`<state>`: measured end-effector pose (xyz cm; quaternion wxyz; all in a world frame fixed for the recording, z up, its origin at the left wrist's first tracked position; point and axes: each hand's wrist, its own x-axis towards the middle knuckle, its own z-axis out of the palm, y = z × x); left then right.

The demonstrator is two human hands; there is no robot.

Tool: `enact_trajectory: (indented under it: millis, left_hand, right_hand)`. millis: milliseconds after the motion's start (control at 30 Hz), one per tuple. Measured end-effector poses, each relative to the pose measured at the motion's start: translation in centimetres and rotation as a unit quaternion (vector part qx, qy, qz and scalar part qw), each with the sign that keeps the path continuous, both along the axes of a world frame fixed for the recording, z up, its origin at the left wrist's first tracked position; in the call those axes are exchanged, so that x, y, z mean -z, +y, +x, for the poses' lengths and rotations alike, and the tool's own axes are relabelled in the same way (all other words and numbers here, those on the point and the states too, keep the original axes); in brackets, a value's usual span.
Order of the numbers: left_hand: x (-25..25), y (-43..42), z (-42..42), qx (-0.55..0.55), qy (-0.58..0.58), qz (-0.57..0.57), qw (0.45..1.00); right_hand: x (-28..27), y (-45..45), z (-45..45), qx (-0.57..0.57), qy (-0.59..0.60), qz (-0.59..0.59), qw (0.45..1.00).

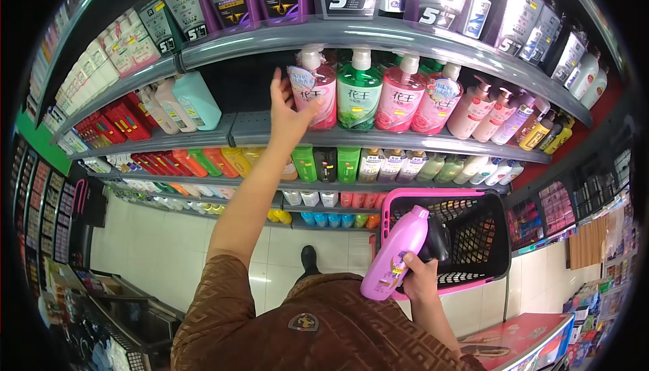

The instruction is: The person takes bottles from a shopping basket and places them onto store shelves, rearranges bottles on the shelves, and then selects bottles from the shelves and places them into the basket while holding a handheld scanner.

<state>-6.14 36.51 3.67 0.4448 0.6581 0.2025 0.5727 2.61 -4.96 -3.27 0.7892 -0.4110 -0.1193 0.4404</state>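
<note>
My left hand (289,113) is at the leftmost pink pump bottle (318,94) on the middle shelf. Its fingers are spread along the bottle's left side and the thumb lies across the front; whether it touches the bottle I cannot tell. A green pump bottle (359,90) and another pink pump bottle (403,94) stand just to the right. Low in front of my body, my right hand (420,278) is closed around a large purple-pink bottle (395,253), tilted, with a yellow price sticker. Beside those fingers shows a glossy black object (438,241), partly hidden.
A black shopping basket (501,236) with a pink rim is below the shelf at right. The grey shelf edge (378,32) above carries large grey and purple bottles. Pale blue and cream bottles (196,101) stand left of a dark gap. Lower shelves hold several rows of bottles.
</note>
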Motion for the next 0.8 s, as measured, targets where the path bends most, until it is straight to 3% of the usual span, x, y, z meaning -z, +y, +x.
enact_trajectory:
  millis: [167, 233, 367, 467, 500, 533, 567, 667, 800]
  left_hand:
    - [-3.4, 1.6, -1.7, 0.008, -0.027, 0.027, 0.999]
    - [-3.9, 1.8, -2.3, 0.013, 0.089, 0.062, 0.994]
    - [-2.1, -1.4, -1.8, -0.134, -0.044, 0.059, 0.988]
    - [1.6, -11.0, -1.6, 0.070, -0.057, -0.110, 0.990]
    - [4.8, -13.8, -1.9, 0.118, 0.050, -0.095, 0.987]
    - [7.1, -17.6, -1.8, 0.236, 0.030, -0.180, 0.954]
    - [9.0, -20.7, -2.1, 0.335, 0.082, -0.199, 0.917]
    - [6.6, -27.6, -4.0, 0.474, 0.146, -0.335, 0.801]
    - [6.4, -29.1, -5.0, 0.536, 0.274, -0.246, 0.759]
  right_hand:
    - [-0.3, -1.0, -0.1, 0.011, -0.004, -0.006, 1.000]
    - [-0.1, -1.9, -0.1, 0.018, -0.001, -0.011, 1.000]
    - [-0.8, -3.4, -0.3, 0.027, -0.007, -0.006, 1.000]
    - [-0.7, -4.2, 0.0, 0.027, -0.002, 0.002, 1.000]
    - [-0.6, -4.4, 0.2, 0.022, 0.001, 0.004, 1.000]
    - [-0.6, -4.5, 0.2, 0.024, 0.002, 0.005, 1.000]
    - [-0.6, -4.5, 0.2, 0.015, 0.005, -0.012, 1.000]
    - [-2.1, -3.7, -0.6, 0.012, 0.000, -0.033, 0.999]
    - [-1.3, -2.9, -1.9, 0.016, -0.032, -0.041, 0.998]
